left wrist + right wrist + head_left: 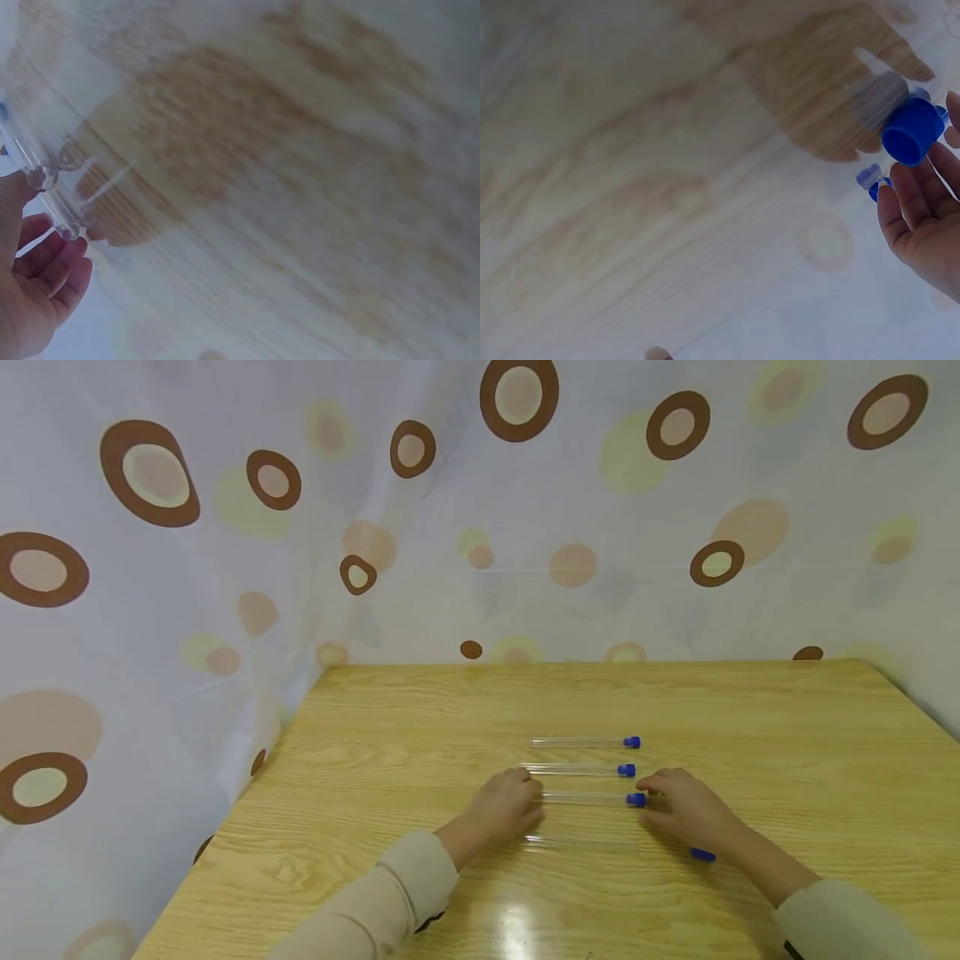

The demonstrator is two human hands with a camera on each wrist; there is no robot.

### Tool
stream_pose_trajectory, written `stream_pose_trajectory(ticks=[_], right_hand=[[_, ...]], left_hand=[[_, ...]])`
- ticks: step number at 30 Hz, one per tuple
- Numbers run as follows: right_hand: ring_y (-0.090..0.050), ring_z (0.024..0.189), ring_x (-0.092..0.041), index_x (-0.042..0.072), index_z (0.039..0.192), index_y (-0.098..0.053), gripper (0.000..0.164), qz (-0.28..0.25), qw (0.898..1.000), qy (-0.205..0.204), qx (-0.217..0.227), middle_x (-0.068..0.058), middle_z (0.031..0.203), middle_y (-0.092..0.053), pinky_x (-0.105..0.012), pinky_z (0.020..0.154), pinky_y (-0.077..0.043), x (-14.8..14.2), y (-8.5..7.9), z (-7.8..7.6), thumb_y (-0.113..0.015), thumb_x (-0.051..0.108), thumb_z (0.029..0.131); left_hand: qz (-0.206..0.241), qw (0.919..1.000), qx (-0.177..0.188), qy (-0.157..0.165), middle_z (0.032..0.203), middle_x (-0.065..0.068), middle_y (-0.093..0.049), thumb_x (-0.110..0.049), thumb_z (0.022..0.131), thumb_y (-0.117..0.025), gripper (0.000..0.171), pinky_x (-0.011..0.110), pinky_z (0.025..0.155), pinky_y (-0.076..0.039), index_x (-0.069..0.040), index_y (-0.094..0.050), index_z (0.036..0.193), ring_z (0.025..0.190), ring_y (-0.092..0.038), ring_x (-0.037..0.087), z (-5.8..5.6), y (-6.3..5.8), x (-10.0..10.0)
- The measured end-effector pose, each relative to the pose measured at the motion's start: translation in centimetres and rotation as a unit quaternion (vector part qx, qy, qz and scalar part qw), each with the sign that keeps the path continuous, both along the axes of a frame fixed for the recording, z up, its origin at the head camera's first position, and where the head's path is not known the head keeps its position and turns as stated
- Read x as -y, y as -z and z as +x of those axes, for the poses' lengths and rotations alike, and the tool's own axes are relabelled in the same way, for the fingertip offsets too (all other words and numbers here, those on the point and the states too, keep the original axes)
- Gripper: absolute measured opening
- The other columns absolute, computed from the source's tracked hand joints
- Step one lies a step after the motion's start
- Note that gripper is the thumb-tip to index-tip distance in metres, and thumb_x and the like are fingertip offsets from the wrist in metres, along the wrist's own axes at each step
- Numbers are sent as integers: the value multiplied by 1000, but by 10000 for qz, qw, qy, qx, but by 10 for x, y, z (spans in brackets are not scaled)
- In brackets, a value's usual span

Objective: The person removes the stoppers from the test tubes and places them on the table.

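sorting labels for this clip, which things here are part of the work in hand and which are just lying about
In the work:
left hand
right hand
third capped tube, between both hands
uncapped tube
loose blue cap

Lying about:
two farther capped tubes
table
patterned curtain
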State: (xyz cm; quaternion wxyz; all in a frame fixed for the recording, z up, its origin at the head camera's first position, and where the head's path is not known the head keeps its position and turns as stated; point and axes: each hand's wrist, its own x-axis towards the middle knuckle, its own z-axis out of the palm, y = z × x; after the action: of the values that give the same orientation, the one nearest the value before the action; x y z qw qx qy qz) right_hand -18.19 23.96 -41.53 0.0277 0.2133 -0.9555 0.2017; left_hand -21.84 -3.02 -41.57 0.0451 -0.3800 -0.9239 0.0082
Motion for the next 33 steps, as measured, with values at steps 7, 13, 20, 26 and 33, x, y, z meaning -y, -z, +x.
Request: stream_pose_trajectory(ticks=[7, 13, 20, 26, 33], right_hand=[[-55, 78, -17, 1, 97, -67, 24, 121, 9999, -42, -31, -1, 85, -60, -33, 66, -49, 7, 0, -5, -72, 14, 78], [-45, 71, -9, 3, 90, -67, 13, 108, 9999, -23, 1, 3, 78, -55, -24, 58, -39, 10, 1, -8, -71, 9, 79], [-51, 73, -12, 4, 87, -68, 9, 83, 10000, 42, 35, 2, 78, -57, -27, 60, -44, 11, 1, -8, -71, 7, 79], [-50, 73, -10, 5, 87, -68, 9, -24, 10000, 20, 17, 2, 79, -58, -26, 59, -43, 10, 2, -7, -71, 8, 79], [-56, 76, -14, 2, 91, -66, 11, -275, 9994, 1, 211, -1, 83, -62, -28, 63, -50, 8, -2, -6, -68, 8, 82]], left_hand=[[14, 10000, -30, -6, 87, -2, -58, -29, 91, -60, 19, 17, 67, -48, -12, -65, 96, 78, -55, 9, -1, 0, -5], [-113, 9998, -122, -111, 83, -2, -57, -21, 92, -57, 13, 16, 61, -47, -12, -66, 89, 74, -53, 9, -2, -1, -11], [-461, 9984, -287, -123, 83, -3, -57, -20, 93, -55, 15, 14, 60, -47, -14, -68, 88, 74, -53, 7, -3, -1, -16], [-304, 9993, -64, -222, 86, -2, -58, -22, 95, -54, 17, 15, 66, -49, -12, -68, 92, 78, -55, 8, -4, 1, -15], [-63, 9988, -474, -107, 82, -3, -61, -21, 94, -55, 15, 19, 65, -50, -14, -67, 87, 77, -58, 9, -4, 1, -12]])
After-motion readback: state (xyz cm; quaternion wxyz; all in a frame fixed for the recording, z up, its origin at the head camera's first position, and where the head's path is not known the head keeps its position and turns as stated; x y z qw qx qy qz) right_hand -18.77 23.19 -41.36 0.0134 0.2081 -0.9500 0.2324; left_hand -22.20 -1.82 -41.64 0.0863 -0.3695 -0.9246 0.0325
